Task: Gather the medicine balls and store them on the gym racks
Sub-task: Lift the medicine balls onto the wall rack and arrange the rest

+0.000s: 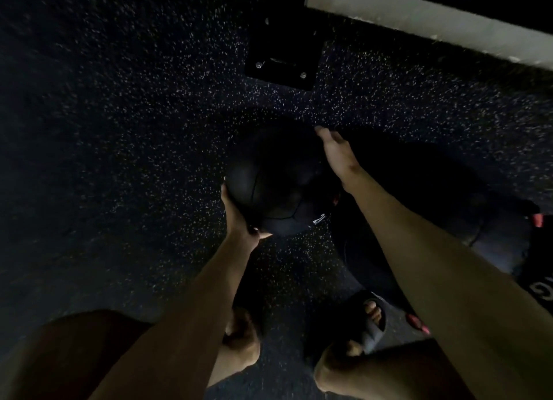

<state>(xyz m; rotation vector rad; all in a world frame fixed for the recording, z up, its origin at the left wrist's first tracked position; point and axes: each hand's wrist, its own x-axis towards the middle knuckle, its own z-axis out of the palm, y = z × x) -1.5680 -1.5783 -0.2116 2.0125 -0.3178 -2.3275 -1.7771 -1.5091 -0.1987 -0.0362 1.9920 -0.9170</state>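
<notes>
A black medicine ball (275,181) is between my two hands, low over the dark speckled floor. My left hand (239,217) cups its lower left side, fingers under it and thumb pointing right along the bottom. My right hand (336,151) lies flat against its upper right side with straight fingers. A second dark medicine ball (368,259) rests on the floor just right of the first, partly hidden by my right forearm. The scene is very dim.
A black upright post with a bolted base plate (281,70) stands straight ahead. A pale wall strip (419,20) runs along the upper right. My feet, the right one in a dark slide sandal (359,328), stand below the balls. Dark gear (508,238) lies at the right.
</notes>
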